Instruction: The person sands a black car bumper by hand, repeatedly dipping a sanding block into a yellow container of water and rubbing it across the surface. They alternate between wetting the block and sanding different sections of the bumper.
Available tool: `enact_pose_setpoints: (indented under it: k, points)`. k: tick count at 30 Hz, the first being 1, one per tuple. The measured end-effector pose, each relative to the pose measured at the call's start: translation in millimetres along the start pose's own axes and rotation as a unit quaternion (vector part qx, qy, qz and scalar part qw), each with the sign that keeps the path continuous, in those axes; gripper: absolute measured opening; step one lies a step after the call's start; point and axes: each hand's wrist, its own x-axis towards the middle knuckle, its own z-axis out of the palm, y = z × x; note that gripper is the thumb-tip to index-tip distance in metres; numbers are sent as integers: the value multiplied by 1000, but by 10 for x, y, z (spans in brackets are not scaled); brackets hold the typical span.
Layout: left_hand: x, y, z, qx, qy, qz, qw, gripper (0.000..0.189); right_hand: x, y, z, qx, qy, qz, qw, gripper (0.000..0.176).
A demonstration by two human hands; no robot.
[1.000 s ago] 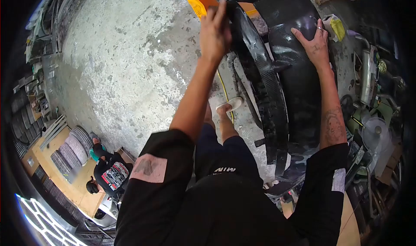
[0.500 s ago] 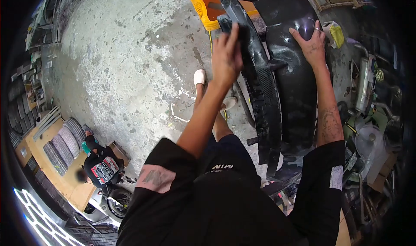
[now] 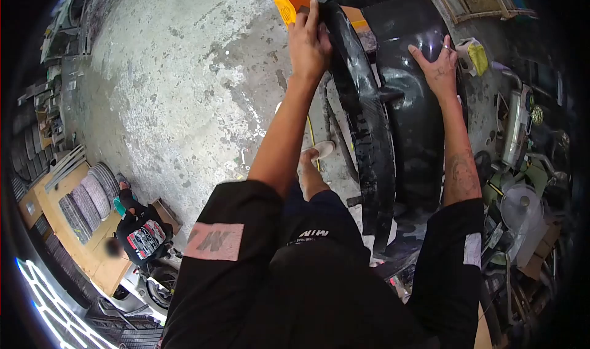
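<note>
A large black car body part [image 3: 415, 128], glossy in places, stretches before me, with a long curved edge strip [image 3: 362, 78] of carbon-fibre-like weave on its left. My right hand [image 3: 439, 66] lies on the glossy panel, thumb and fingers spread; a ring shows on one finger. At the strip's upper left end is my left hand [image 3: 310, 48], back toward me, index finger extended and the others curled. Its fingertips are by a yellow container [image 3: 286, 8] and a small dark piece [image 3: 303, 9]. Whatever its curled fingers hold is hidden.
A person [image 3: 144, 235] in a printed black shirt sits at lower left beside several tires [image 3: 86, 207] and a wooden board [image 3: 101, 260]. A fan [image 3: 521, 206] and metal pipes crowd the right side. A yellow cord [image 3: 310, 134] runs along the floor near my foot.
My left hand has moved up and left, from over the black strip to beside the yellow container. My right hand stays spread on the panel. The view has shifted slightly.
</note>
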Motion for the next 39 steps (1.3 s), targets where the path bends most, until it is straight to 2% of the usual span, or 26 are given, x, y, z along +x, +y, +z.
enact_pose_setpoints:
  k: [3, 4, 7, 9, 11, 14, 16, 19, 21, 22, 23, 25, 26, 28, 31, 32, 33, 35, 37, 39]
  points:
    - [-417, 268, 13, 18, 7, -1, 1000, 62, 74, -60, -72, 10, -3, -12, 1000, 129]
    - [-617, 466, -112, 4, -45, -13, 999, 65, 56, -68, -78, 14, -4, -3, 1000, 129]
    - [-447, 231, -136, -8, -52, 19, 998, 65, 11, -83, -72, 13, -11, 16, 1000, 127]
    - [-157, 97, -47, 2, -47, -3, 999, 64, 32, -68, -52, 15, -4, 6, 1000, 127]
    - [-90, 101, 80, 8, 49, -37, 998, 64, -29, -47, -55, 17, -7, 8, 1000, 127]
    - [-602, 464, -49, 20, -20, -24, 999, 63, 37, -95, -74, 19, -1, 6, 1000, 126]
    - [-576, 438, -125, 6, -55, -28, 998, 63, 12, -79, -66, 22, -5, 11, 1000, 126]
    - [-107, 144, -42, 24, -43, -16, 999, 64, 25, -46, -33, 20, 5, -7, 1000, 126]
    - [-101, 167, 62, 7, 64, -16, 998, 65, -25, -31, -46, 22, 1, -7, 1000, 126]
    - [-334, 309, 34, 24, 7, -29, 999, 66, 21, -46, -56, 25, -1, -10, 1000, 126]
    - [-563, 468, 10, 33, 9, 0, 999, 65, 37, -66, -74, 26, 3, -12, 1000, 126]
    - [-559, 515, -164, 8, -103, -51, 993, 68, 4, -86, -80, 27, -5, 4, 1000, 126]
    - [-400, 410, -149, 9, -100, -52, 994, 68, 9, -86, -70, 27, -4, 9, 1000, 126]
    - [-23, 110, -26, 15, -20, -16, 1000, 70, 69, -27, -23, 20, -2, -1, 1000, 126]
    - [-242, 289, -10, 18, -26, -29, 999, 71, -15, -75, -74, 12, -9, 8, 1000, 125]
    - [-469, 419, -40, 21, -41, -12, 999, 71, 21, -114, -107, 14, -15, 20, 1000, 125]
    - [-652, 555, -134, -11, -93, -47, 994, 70, 34, -115, -104, 13, -16, 19, 1000, 125]
    - [-503, 360, -134, -19, -71, -1, 997, 71, 1, -97, -83, 21, -9, 13, 1000, 124]
    - [-123, 245, -101, -12, -67, -20, 997, 71, 53, -30, -38, 21, 0, 1, 1000, 124]
    - [-152, 218, -61, -6, -70, -41, 997, 71, -11, -44, -36, 21, 5, -5, 1000, 123]
